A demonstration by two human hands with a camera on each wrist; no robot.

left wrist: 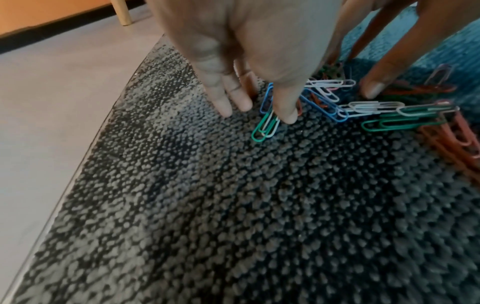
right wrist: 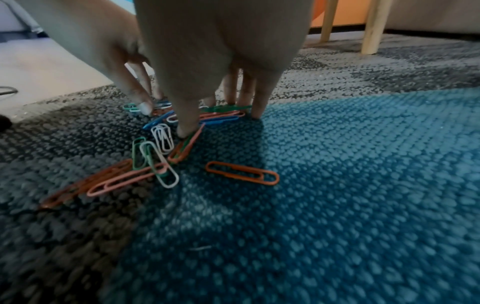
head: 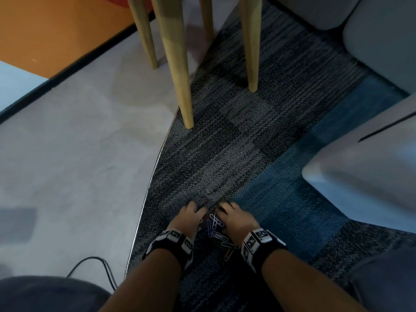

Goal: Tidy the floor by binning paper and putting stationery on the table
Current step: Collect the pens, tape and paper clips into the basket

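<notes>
A heap of coloured paper clips (head: 217, 230) lies on the carpet between my two hands. My left hand (head: 193, 213) points down at the heap's left edge. In the left wrist view its fingers (left wrist: 226, 107) are straight and touch the carpet, and its thumb presses on a green and white clip (left wrist: 265, 127). My right hand (head: 229, 212) stands on the heap's right side. Its thumb (right wrist: 185, 127) rests on an orange clip, and its straight fingers (right wrist: 255, 107) press behind green, orange and blue clips. One orange clip (right wrist: 242, 172) lies apart, nearer the wrist. Neither hand lifts a clip.
Pale wooden table legs (head: 180, 64) stand ahead on the carpet's edge strip (head: 155, 167). Grey upholstered seats (head: 371, 165) fill the right side. Smooth grey floor (head: 78, 143) lies at the left, with a black cable (head: 94, 260) near my knee.
</notes>
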